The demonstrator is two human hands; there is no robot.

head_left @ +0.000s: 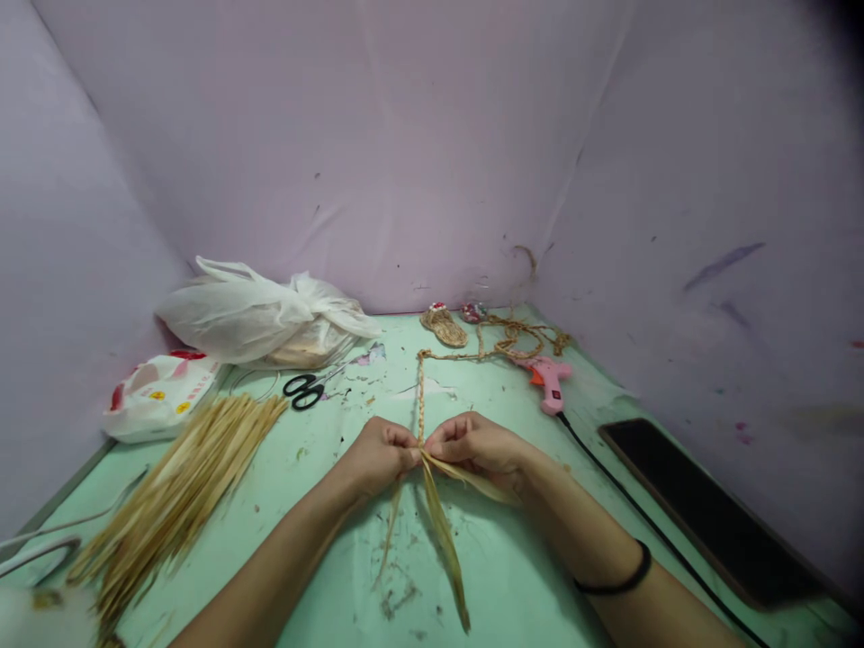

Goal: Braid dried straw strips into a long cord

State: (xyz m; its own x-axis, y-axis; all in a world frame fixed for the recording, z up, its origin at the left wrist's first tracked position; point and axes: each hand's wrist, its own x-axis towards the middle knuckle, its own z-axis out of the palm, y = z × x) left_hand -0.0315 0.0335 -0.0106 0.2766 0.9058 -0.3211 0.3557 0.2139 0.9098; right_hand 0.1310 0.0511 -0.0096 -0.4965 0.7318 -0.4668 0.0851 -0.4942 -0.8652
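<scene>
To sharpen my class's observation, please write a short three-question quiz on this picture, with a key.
1. The left hand and right hand meet at the end of which thing? A) white bag; B) braid; C) cord.
2. True or false: the scissors lie left of the pink glue gun.
3. Fill the gap: the dark band is nearest the ___ hand.

Key: 1 B; 2 true; 3 right.

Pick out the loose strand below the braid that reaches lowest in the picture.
The middle strand: its tip nears the bottom edge, while the left strand stops higher and the right strand slants off by the right hand.
</scene>
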